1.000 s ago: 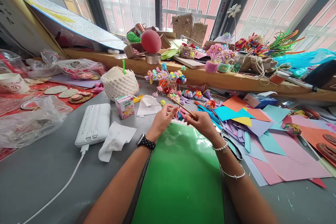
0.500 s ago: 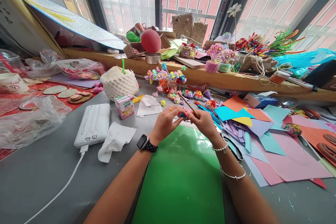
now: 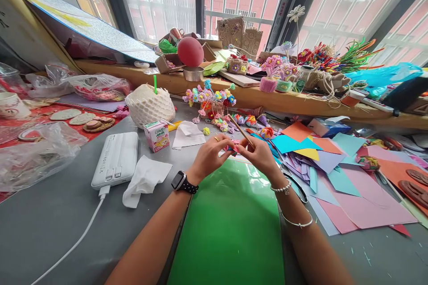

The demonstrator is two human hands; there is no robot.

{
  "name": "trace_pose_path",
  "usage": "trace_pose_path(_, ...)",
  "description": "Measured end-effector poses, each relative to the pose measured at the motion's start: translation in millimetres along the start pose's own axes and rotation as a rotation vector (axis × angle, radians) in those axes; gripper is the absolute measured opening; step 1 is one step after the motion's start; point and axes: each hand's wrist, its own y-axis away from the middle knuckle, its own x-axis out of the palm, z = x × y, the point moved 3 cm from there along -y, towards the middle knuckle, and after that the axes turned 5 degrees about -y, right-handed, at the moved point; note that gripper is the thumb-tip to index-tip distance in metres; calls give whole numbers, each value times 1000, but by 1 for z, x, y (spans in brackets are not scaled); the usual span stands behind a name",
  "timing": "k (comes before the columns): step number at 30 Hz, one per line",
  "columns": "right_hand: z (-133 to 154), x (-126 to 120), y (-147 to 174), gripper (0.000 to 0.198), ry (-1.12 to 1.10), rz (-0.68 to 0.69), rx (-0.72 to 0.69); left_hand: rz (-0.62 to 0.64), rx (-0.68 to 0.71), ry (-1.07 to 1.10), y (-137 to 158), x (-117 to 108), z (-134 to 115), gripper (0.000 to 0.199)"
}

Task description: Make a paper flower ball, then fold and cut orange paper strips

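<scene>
Above the far end of a green board (image 3: 230, 227), my left hand (image 3: 211, 156) pinches a small red and blue piece (image 3: 230, 148), perhaps folded paper, mostly covered by the fingers. My right hand (image 3: 260, 156) is closed on a thin wooden stick (image 3: 239, 127) that slants up and to the left. Its thumb and fingertips also meet the small piece, close to the left fingertips. Just beyond the hands are several multicoloured paper balls (image 3: 250, 120) and a bunch of small crocheted-looking flowers (image 3: 210, 97).
Coloured paper sheets (image 3: 374, 196) and strips spread over the right side, with a black ring-shaped item (image 3: 297, 185) near my right wrist. On the left lie a white power bank (image 3: 115, 158) with its cable, a tissue (image 3: 147, 178), a drink carton (image 3: 157, 137) and a net-wrapped coconut (image 3: 150, 107).
My hands stay nearly in place, with the fingers of both shifting slightly around the small piece. The whole view has moved a little, so the table things appear further left.
</scene>
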Motion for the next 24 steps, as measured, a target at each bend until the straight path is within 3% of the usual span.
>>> trace_pose_path(7,3,-3,-2,19,31,-10,-133,-18,-55,105,-1,-1,1,9)
trace_pose_path(14,9,-8,2,25,-8,100,-187,72,-237,431,-2,0,5,8)
trace_pose_path(18,10,-10,3,22,14,116,-168,98,-310,523,-2,0,6,14)
trace_pose_path(24,3,-8,2,24,-30,110,-105,136,-307,616,-2,-2,4,20)
